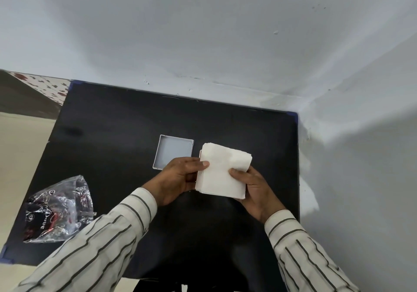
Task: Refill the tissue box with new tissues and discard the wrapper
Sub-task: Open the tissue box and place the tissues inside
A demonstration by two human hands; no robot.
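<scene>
A white stack of tissues [222, 171] is held over the black table between both hands. My left hand [178, 179] grips its left edge with the thumb on top. My right hand [250, 185] holds its right and lower side. A thin pale edge of something shows just behind the stack's left side; I cannot tell what it is. An open white square box part [173, 152] lies flat on the table just left of the stack, with nothing inside. The crumpled clear plastic wrapper [59, 210] with red and white print lies at the table's near left.
The black table [112, 133] stands in a corner, with a white wall behind it and another along its right edge. A pale floor and a patterned cloth [45, 86] show past the table's left side.
</scene>
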